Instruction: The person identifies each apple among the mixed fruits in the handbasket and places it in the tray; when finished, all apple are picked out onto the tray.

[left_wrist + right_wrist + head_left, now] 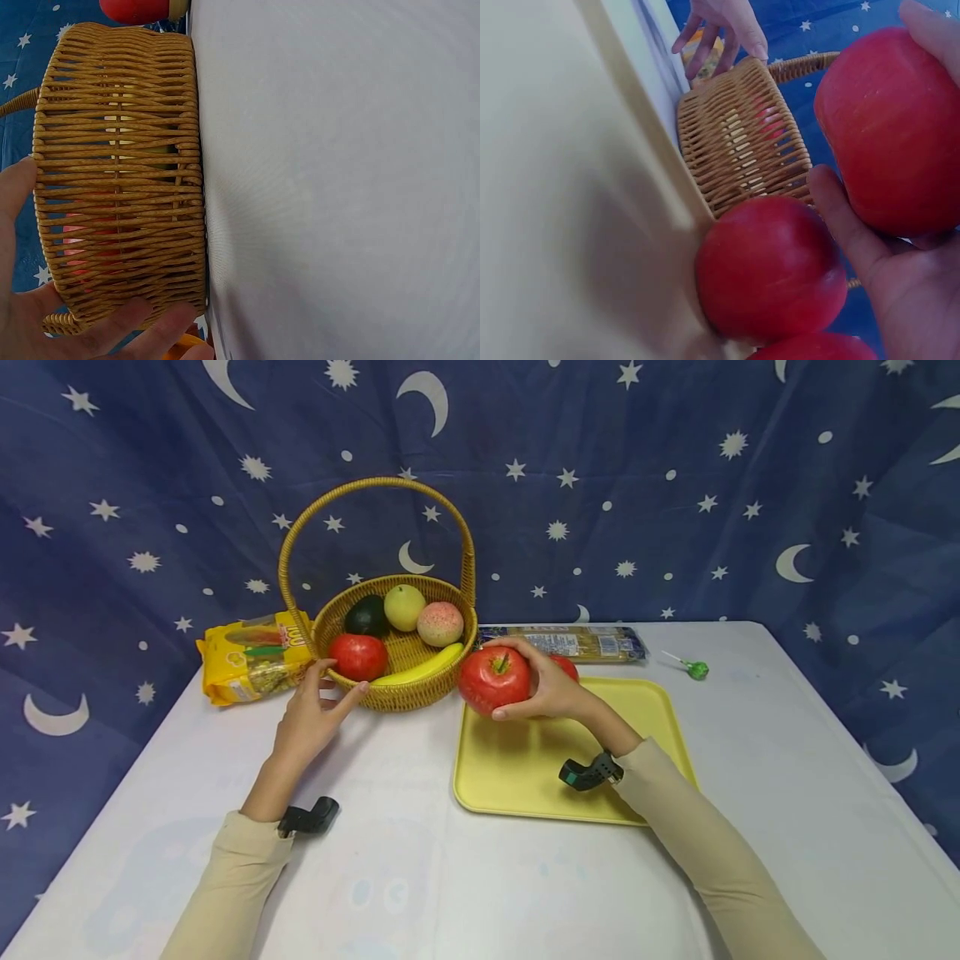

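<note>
My right hand [551,685] holds a large red apple [493,681] above the back left part of a yellow tray [517,777]. In the right wrist view, a second red apple [772,270] rests on the tray, and part of another red one [814,349] shows at the bottom edge. My left hand [307,718] touches the front left rim of a wicker basket [405,696], its fingers spread along the outside. Inside the basket lie a red fruit [358,657], a banana [420,670], a peach [440,624], a pale yellow-green fruit [405,607] and a dark green avocado [367,617].
The basket's tall handle [375,482] arches over it. A yellow food packet [255,658] lies left of the basket. Behind the tray is a long clear-and-blue packet [592,643]. A green lollipop [697,670] lies to the right. A blue star-patterned cloth [525,560] hangs behind the table.
</note>
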{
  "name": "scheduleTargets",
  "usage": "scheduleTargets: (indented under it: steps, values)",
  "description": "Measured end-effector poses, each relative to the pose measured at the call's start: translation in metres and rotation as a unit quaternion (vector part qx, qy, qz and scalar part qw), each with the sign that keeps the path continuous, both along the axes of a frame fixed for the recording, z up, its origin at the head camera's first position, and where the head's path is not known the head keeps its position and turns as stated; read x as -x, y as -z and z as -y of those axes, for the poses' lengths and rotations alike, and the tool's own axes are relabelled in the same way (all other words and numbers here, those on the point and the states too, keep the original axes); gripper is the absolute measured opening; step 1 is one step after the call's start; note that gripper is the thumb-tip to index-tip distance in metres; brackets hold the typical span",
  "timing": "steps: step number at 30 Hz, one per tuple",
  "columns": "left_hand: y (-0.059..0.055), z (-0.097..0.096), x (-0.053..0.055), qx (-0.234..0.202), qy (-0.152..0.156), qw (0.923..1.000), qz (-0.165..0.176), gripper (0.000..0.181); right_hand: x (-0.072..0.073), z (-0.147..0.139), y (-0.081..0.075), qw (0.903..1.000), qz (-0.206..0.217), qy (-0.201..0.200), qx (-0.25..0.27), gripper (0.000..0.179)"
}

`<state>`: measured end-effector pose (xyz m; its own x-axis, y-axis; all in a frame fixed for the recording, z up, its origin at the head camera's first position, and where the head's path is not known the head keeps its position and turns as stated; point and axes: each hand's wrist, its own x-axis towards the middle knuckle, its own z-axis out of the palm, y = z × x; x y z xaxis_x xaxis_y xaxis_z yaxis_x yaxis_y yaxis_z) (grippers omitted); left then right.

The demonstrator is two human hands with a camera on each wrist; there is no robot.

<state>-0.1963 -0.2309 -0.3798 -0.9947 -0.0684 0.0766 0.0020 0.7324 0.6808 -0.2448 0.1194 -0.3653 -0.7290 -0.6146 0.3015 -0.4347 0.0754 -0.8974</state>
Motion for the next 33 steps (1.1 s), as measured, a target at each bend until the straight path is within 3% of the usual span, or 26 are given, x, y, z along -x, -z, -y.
scheduleTargets:
  steps: [17, 33]
  values:
    - [-0.001, -0.001, 0.000, 0.004, 0.002, 1.0000, -0.003, 0.086, -0.015, -0.005, 0.011, 0.9979, 0.014, -0.003, -0.064, 0.090]
    - [-0.001, -0.001, -0.001, 0.001, 0.002, 1.0000, 0.002, 0.087, -0.019, -0.007, 0.016, 0.9933, 0.031, -0.040, -0.104, 0.087]
